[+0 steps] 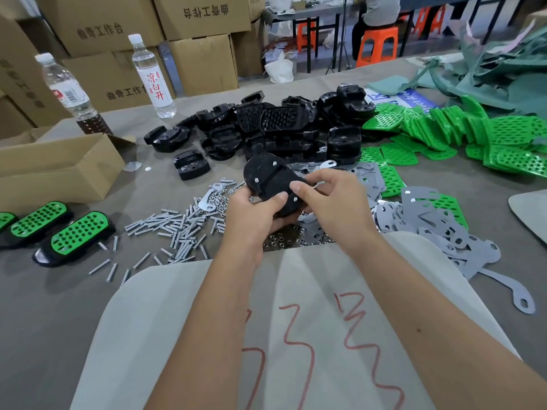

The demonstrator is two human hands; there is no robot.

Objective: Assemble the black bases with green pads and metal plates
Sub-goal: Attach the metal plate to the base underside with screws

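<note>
Progress early: finished units (80,236) sit few at table's left, left hand (251,213) and right hand (334,199) both grip one black base (270,180) held underside-up above screws (174,229), big piles of bases (281,125), green pads (473,134), metal plates (444,229) remain.

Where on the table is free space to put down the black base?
Bare table lies near the left edge, below the finished green-padded bases. A smaller gap lies between the cardboard box and the screws. The centre and right are crowded.

Black base (270,180) held underside-up, tilted, 3 screw ends showing, above the screws (177,229).
</note>
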